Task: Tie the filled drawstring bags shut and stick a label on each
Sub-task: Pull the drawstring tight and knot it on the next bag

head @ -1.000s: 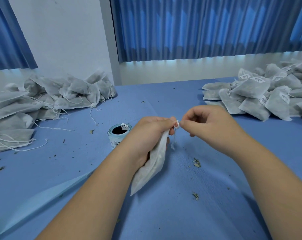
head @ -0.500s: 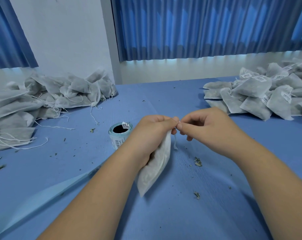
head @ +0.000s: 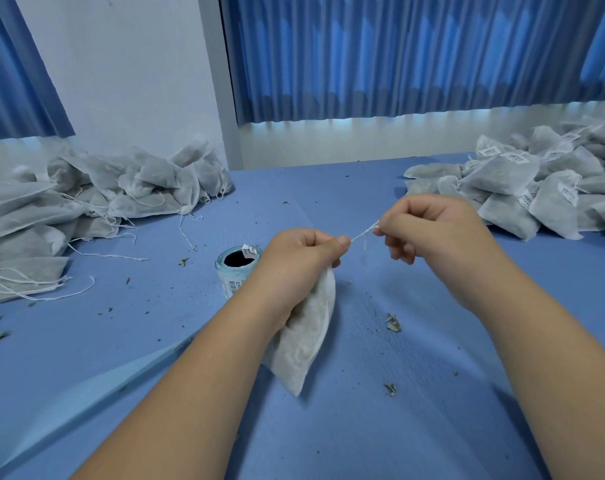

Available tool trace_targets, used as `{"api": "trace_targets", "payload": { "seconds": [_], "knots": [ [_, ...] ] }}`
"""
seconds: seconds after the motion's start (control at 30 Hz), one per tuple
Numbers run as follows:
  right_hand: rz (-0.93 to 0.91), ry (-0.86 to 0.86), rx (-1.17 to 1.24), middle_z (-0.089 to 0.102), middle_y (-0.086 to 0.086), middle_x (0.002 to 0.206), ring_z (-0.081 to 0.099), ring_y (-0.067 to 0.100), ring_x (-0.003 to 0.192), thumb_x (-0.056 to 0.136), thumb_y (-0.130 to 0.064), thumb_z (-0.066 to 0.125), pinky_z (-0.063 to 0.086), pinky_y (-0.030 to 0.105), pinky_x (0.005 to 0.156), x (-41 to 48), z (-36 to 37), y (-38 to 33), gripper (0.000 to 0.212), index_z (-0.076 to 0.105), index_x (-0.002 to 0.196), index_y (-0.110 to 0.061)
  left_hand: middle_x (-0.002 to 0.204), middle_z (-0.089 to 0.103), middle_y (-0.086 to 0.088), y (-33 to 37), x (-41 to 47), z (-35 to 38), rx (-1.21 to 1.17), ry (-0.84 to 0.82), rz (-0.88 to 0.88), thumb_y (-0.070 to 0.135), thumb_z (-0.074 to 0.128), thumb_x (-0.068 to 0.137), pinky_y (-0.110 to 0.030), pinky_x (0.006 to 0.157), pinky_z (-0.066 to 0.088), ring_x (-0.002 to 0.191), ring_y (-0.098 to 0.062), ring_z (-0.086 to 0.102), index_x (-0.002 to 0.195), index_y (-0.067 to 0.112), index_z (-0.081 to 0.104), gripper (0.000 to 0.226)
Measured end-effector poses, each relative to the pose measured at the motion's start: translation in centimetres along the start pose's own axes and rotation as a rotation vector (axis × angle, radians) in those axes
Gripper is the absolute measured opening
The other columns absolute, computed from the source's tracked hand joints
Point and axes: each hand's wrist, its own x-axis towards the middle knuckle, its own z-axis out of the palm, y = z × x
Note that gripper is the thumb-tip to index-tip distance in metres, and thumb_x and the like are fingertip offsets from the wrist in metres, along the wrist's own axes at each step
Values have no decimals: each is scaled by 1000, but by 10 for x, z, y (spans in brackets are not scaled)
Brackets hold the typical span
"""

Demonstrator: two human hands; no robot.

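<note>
Gripping the gathered neck of a filled drawstring bag [head: 304,344] in the left hand [head: 304,258], fingers curling tight round it, thumb tip pressing at the mouth. Pinching the white drawstring [head: 363,232] between thumb and forefinger of the right hand [head: 432,230], remaining fingers curling loosely underneath. Holding that string taut in a short straight line between the two fists, slanting up toward the right. Letting the pale bag hang below the left wrist over the blue table [head: 363,438], bottom corner pointing down; touching the surface or just clear of it, impossible to tell. Holding both hands raised mid-table, near each other but apart. Spotting a roll of labels [head: 237,271] standing on end just behind the left hand, one label peeling up at its rim. Noting a pile of unlabelled bags [head: 86,202] heaped at far left, loose strings trailing over the table. Noting a pile of labelled bags [head: 536,188] heaped at far right, barcode stickers showing. Seeing dry leaf crumbs [head: 392,323] dotting the surface, and blue curtains [head: 398,53] hanging behind.
</note>
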Motion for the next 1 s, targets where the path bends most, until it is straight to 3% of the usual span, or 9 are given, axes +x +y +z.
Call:
{"api": "trace_targets", "payload": {
  "seconds": [0.23,0.43,0.63,0.8,1.0],
  "knots": [
    [73,-75,265,50,0,54,43,15,50,76,-5,70,36,23,47,1,2,2,19,66,60,-13,56,59,17,0,-1,8,74,-5,15,37,67,89,-10,40,33,49,-5,44,65,23,63,28],
    [206,-82,433,34,3,57,33,16,45,62,-12,55,28,23,42,3,3,2,11,48,54,-12,57,53,11,-1,0,8,112,72,88,33,67,91,-9,35,28,33,1,38,64,22,61,29],
    [294,-187,572,31,-1,56,32,12,45,86,-10,51,28,22,41,3,4,6,25,51,61,-12,63,55,6,-6,2,12,151,93,113,35,66,91,-10,42,33,41,0,40,66,22,61,28],
    [413,-308,447,23,-3,58,30,12,44,89,-24,55,25,22,42,2,3,5,33,48,58,-18,57,50,8,-8,6,7,193,192,126,33,65,91,-11,43,32,42,0,41,68,22,61,26],
    [284,-190,531,31,-3,59,36,12,50,86,-2,56,30,21,43,1,-1,3,41,46,52,-21,74,61,1,-9,4,8,195,71,134,41,61,93,-11,49,36,53,-2,46,76,20,66,27]
  ]
}}
